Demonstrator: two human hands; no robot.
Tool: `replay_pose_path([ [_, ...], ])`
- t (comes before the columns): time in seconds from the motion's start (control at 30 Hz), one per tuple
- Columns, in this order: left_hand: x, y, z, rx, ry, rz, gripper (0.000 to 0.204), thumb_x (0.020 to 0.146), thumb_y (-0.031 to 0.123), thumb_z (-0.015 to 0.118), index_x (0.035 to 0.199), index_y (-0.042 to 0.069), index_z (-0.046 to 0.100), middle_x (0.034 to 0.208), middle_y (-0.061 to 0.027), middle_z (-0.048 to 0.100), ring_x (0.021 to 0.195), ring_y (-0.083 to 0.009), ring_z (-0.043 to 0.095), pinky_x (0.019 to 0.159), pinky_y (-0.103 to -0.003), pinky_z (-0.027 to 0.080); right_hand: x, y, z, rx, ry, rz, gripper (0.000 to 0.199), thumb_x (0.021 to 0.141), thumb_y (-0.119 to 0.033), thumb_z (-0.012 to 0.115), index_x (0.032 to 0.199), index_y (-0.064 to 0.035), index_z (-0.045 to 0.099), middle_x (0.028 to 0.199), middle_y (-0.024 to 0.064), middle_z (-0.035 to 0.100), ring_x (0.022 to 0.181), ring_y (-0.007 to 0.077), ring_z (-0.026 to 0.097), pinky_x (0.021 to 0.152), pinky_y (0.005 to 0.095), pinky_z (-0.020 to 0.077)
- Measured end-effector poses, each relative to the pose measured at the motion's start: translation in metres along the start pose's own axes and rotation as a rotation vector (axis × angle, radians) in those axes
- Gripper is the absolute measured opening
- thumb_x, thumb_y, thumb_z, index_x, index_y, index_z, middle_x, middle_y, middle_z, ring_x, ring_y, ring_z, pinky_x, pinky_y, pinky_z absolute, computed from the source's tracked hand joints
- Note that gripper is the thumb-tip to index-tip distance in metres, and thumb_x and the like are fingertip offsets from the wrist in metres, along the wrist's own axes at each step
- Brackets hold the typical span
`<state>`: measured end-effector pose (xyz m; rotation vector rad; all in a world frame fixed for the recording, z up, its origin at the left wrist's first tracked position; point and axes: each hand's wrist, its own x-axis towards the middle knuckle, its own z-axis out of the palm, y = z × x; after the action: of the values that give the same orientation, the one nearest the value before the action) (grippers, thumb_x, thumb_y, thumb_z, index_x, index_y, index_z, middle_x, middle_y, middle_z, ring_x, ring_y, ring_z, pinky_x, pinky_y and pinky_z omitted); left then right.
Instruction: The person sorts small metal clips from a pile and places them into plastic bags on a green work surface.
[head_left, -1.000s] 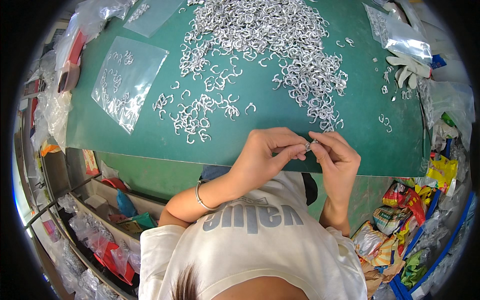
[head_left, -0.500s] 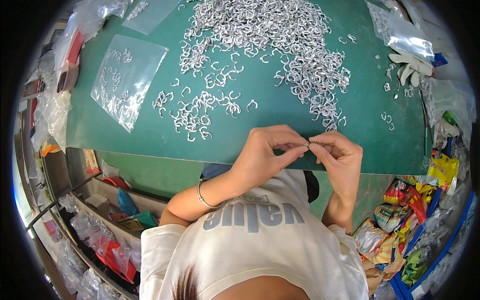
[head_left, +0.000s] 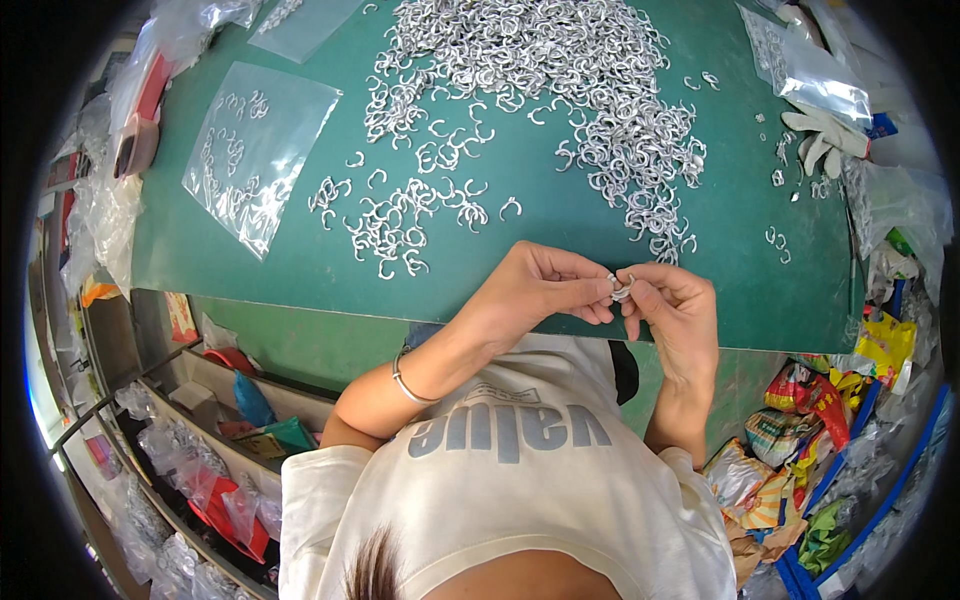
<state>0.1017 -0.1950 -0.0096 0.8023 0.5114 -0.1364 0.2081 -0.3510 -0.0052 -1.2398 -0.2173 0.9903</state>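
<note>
Both hands meet near the front edge of the green table [head_left: 480,285]. My left hand [head_left: 548,285] and my right hand [head_left: 672,303] pinch small silvery C-shaped metal pieces [head_left: 620,292] between thumbs and fingertips; how many is too small to tell. Just beyond my fingers ends a big pile of similar C-shaped pieces [head_left: 640,150], which stretches to the far edge. A smaller scatter of C-shaped pieces [head_left: 392,225] lies on the left half of the table.
A clear plastic bag [head_left: 262,150] with some pieces lies at left. At far right are another clear bag [head_left: 815,75], a white glove [head_left: 822,135] and a few loose pieces [head_left: 777,243]. Drawers [head_left: 275,395] stand lower left, colourful packets [head_left: 800,400] lower right.
My left fingers have shifted slightly and my right hand has turned a little. A C-shaped piece now shows more plainly between the fingertips. The view has moved slightly.
</note>
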Motion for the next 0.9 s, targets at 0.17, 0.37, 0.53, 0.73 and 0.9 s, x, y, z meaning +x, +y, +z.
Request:
replay_pose_path([
  [0.17,-0.002,0.0,-0.001,-0.113,-0.024,-0.029,0.017,0.085,0.005,0.062,0.096,-0.008,0.065,0.084,-0.0149,0.066,0.074,-0.0175,0.066,0.071,-0.026,0.056,0.0,0.002,0.001,0.095,0.0,0.042,0.014,0.086,-0.003,0.06,0.095,0.0066,0.065,0.077,0.0098,0.065,0.063,0.0113,0.057,0.044,0.0218,0.0456],
  [0.37,-0.002,0.004,0.008,0.065,0.073,0.011,0.015,0.085,0.004,0.062,0.094,-0.008,0.064,0.085,-0.0153,0.066,0.074,-0.0187,0.066,0.07,-0.027,0.056,-0.001,0.004,0.006,-0.02,0.042,0.014,0.014,0.086,-0.005,0.06,0.095,0.0052,0.065,0.076,0.0076,0.064,0.06,0.0088,0.056,0.045,0.0205,0.0429],
  [0.53,0.004,-0.004,0.011,0.118,0.113,0.07,0.012,0.085,0.003,0.061,0.091,-0.007,0.065,0.081,-0.0135,0.066,0.07,-0.0179,0.066,0.067,-0.025,0.055,-0.007,-0.017,-0.015,-0.287,0.254,-0.096,0.013,0.085,-0.005,0.062,0.096,-0.0013,0.067,0.077,0.0007,0.064,0.06,0.0049,0.053,0.047,0.0179,0.0397],
  [0.73,0.012,-0.006,0.015,0.129,0.126,0.114,0.01,0.085,0.001,0.061,0.091,-0.005,0.065,0.082,-0.0123,0.066,0.071,-0.0166,0.065,0.068,-0.026,0.056,-0.013,-0.039,-0.146,-1.09,1.031,-0.526,0.018,0.079,-0.003,0.066,0.097,0.0,0.067,0.091,0.0124,0.064,0.08,0.0236,0.061,0.072,0.0313,0.0479],
  [0.9,0.013,-0.009,0.018,0.103,0.172,0.16,0.011,0.085,0.001,0.061,0.093,-0.005,0.064,0.087,-0.0128,0.066,0.076,-0.0175,0.066,0.071,-0.027,0.056,-0.003,-0.035,-0.159,-1.418,0.924,-0.508,0.025,0.072,-0.01,0.072,0.096,-0.005,0.068,0.095,0.0101,0.059,0.09,0.0273,0.052,0.082,0.0343,0.0416],
])
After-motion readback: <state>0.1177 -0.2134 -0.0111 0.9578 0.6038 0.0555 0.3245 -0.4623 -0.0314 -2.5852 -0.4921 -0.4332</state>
